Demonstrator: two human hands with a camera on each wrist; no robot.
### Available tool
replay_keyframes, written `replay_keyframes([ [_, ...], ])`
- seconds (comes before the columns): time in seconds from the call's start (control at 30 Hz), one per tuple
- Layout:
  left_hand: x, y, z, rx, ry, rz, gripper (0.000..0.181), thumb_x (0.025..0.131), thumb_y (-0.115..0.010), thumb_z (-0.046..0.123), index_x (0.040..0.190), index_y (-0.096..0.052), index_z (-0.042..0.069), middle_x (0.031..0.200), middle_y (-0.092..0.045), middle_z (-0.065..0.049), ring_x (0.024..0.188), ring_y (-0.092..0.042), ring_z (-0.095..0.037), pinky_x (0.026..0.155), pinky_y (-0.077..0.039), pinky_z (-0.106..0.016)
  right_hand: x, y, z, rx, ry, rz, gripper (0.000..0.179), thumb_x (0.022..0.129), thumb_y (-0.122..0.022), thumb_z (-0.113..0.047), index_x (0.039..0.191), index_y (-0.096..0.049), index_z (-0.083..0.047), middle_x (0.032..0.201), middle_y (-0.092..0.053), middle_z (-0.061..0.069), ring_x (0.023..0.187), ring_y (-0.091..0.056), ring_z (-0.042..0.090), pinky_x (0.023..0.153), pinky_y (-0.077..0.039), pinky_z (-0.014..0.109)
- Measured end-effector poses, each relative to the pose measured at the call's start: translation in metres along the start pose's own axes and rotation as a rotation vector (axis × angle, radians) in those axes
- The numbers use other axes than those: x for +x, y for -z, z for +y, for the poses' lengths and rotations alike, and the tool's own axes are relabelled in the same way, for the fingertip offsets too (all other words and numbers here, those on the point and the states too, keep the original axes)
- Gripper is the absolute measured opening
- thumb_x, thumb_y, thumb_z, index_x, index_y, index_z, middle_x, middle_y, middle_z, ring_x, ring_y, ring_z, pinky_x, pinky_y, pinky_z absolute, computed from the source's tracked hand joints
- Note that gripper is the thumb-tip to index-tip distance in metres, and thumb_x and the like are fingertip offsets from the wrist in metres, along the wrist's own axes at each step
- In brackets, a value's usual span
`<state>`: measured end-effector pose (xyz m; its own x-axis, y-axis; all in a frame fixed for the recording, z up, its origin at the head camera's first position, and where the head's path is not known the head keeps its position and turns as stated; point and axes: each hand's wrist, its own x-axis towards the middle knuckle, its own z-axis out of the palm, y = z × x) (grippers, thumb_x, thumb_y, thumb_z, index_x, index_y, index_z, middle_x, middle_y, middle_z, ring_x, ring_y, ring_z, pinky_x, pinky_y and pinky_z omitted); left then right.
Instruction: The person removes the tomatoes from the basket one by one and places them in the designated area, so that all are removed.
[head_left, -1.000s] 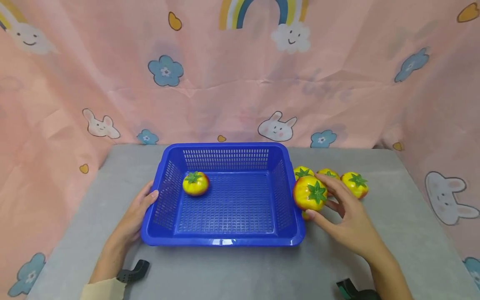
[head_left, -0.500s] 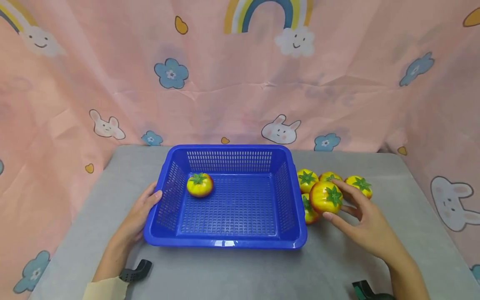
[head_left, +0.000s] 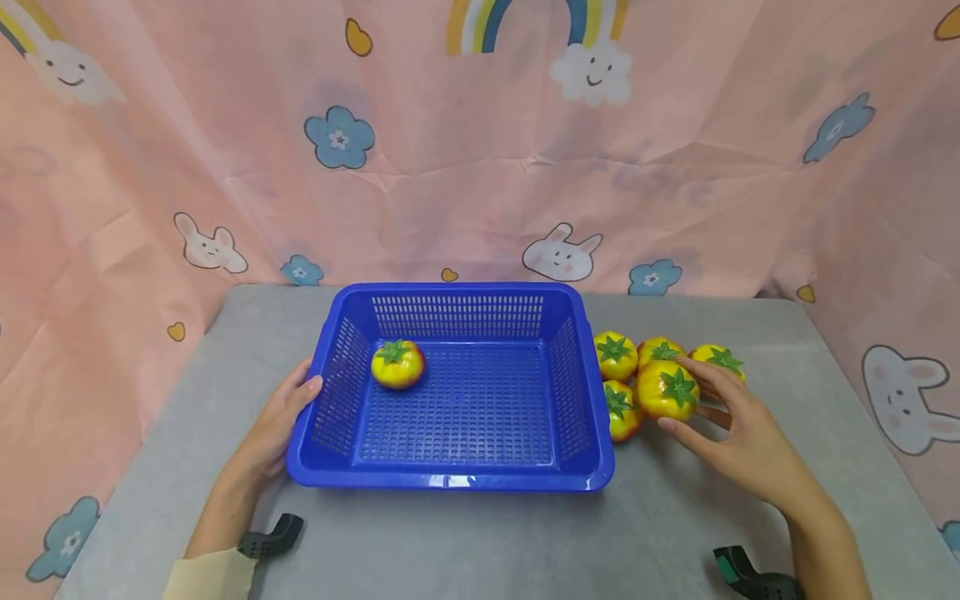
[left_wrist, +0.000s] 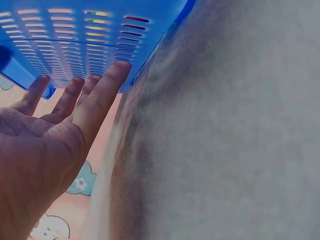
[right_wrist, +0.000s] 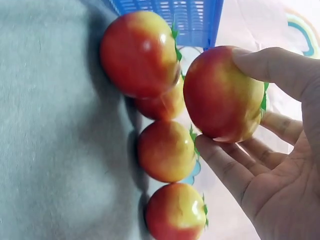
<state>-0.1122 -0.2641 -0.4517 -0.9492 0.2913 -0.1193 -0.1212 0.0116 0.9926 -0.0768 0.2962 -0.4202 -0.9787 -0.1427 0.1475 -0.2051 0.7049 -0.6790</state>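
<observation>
My right hand holds a yellow-red toy tomato with a green star-shaped top. Thumb and fingertips grip its sides, and in the right wrist view the held tomato hangs above the grey tabletop. Several like tomatoes stand on the table just right of the blue basket, among them one tomato beside the basket wall and another partly behind my fingers. My left hand touches the left side of the basket. In the left wrist view its straight fingers lie against the slotted outer wall.
One toy tomato sits inside the basket, towards the left. Grey tabletop stretches in front of the basket. A pink patterned curtain hangs behind and along the sides.
My right hand has moved right with its tomato, away from the basket's right rim and slightly lower over the other tomatoes. The left hand stays at the basket's side.
</observation>
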Motion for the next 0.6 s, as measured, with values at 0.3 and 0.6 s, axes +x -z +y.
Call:
replay_keyframes([
  [0.3, 0.0000, 0.0000, 0.0004, 0.008, -0.001, 0.010, 0.062, 0.116, -0.038, 0.034, 0.167, -0.016, 0.007, 0.136, -0.062, 0.005, 0.118, -0.071, -0.013, 0.094, -0.063, -0.035, 0.0012, 0.0031, 0.0048, -0.027, -0.060, -0.052, 0.081, 0.089, -0.088, -0.022, 0.157, -0.046, -0.010, 0.156, -0.045, 0.028, 0.124, -0.056, 0.044, 0.086, -0.047, 0.001],
  [0.6, -0.0009, 0.0002, 0.0013, 0.001, -0.010, -0.007, 0.062, 0.116, -0.037, 0.033, 0.167, -0.015, 0.007, 0.134, -0.064, 0.005, 0.117, -0.072, -0.014, 0.093, -0.064, -0.037, -0.0001, 0.0080, 0.0103, -0.054, -0.061, -0.079, 0.083, 0.088, -0.088, -0.022, 0.156, -0.045, -0.006, 0.156, -0.047, 0.029, 0.129, -0.054, 0.049, 0.087, -0.061, 0.018],
])
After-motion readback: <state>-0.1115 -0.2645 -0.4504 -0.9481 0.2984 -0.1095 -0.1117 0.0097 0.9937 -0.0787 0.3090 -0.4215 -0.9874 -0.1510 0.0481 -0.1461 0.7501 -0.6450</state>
